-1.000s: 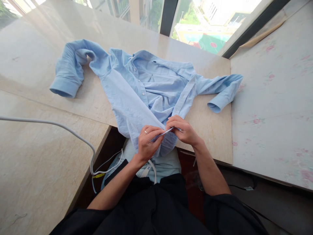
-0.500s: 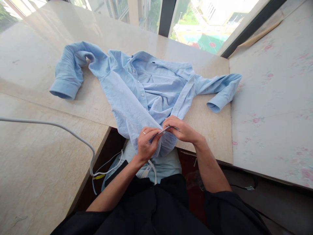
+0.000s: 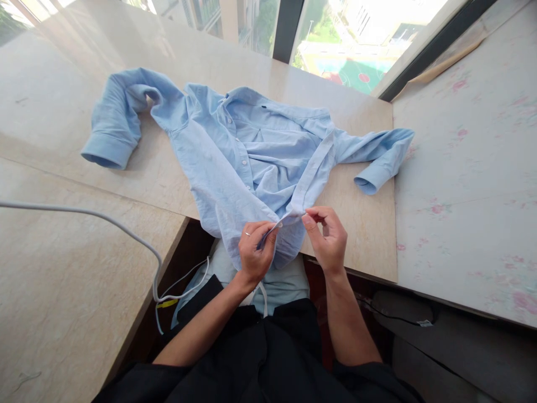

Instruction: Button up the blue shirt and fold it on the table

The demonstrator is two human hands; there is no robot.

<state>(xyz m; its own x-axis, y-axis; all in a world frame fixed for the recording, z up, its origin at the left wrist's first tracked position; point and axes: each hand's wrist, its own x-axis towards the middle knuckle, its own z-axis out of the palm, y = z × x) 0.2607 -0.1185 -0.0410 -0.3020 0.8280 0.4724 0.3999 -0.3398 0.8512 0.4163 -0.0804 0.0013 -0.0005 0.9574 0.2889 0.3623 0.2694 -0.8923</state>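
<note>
The right hand (image 3: 326, 240) has shifted rightward from the left hand (image 3: 255, 249); each narrow grip pinches the front edge of the blue shirt (image 3: 213, 173), spread over the surface (image 3: 369, 229), its hem overhanging.

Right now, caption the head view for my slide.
Left hand pinching the front of a shirt partly on the counter, right hand close by.

The shirt (image 3: 272, 158) is light blue, the counter (image 3: 364, 226) mottled beige.
</note>
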